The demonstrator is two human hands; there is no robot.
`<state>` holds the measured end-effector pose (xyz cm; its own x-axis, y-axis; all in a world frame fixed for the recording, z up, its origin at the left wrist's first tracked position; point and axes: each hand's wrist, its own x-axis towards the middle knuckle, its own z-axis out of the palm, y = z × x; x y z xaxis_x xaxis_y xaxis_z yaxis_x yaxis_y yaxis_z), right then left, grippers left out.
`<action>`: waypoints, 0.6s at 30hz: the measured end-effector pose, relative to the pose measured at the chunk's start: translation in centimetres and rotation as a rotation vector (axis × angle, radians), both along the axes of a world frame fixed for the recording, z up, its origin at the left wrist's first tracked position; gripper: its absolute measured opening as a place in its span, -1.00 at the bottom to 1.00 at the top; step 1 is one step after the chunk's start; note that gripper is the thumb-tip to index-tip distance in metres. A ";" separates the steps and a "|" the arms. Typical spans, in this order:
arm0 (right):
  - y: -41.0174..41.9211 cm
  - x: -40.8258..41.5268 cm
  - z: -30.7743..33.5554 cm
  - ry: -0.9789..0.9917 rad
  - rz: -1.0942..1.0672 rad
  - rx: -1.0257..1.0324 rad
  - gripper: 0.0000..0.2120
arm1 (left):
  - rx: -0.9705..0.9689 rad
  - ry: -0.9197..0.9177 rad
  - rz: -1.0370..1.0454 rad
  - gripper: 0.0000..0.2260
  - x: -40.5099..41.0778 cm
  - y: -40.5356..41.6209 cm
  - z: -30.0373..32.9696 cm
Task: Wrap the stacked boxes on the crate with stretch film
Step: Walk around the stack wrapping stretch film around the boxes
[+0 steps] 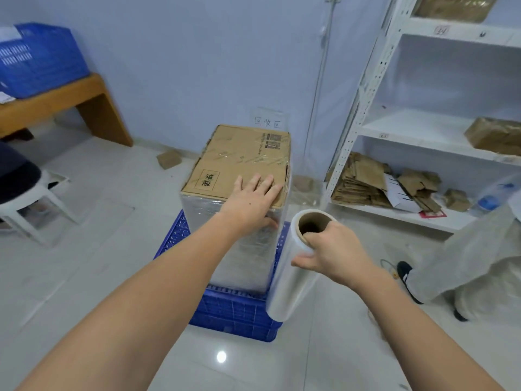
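The stacked cardboard boxes [242, 159] stand on an upturned blue crate [234, 311] in the middle of the floor. Clear film covers the stack's near side from the top edge down to the crate. My left hand [253, 198] lies flat with fingers spread on the near right corner of the top box, thumb down the side. My right hand [329, 249] grips the upper end of a stretch film roll [293, 277] with a brown cardboard core, held upright just right of the stack. A sheet of film runs from the roll to the stack's right edge.
A white metal shelf unit [394, 131] with flattened cardboard stands to the right. Another person in white clothing and dark shoes [462, 266] stands at the far right. A wooden bench [70, 105] with a blue basket is at the back left, a white stool [36, 204] at left.
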<state>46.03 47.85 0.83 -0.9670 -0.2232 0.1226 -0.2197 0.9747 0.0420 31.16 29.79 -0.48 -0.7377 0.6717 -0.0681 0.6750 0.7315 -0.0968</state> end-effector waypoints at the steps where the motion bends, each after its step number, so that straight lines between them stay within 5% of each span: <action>1: -0.2 0.2 0.2 -0.025 0.050 -0.021 -0.49 | 0.003 0.005 0.007 -0.16 0.1 0.2 0.0; 6: -1.8 1.1 0.0 -0.122 0.274 -0.001 -0.59 | 0.003 0.023 0.032 -0.14 0.2 0.8 -0.6; 11: -2.8 2.3 0.4 -0.144 0.217 0.010 -0.78 | 0.020 0.037 0.041 -0.11 -0.1 0.8 -0.9; 18: -5.9 3.8 0.2 -0.106 -0.044 0.067 -0.53 | 0.039 0.042 0.043 -0.09 0.1 0.6 -1.0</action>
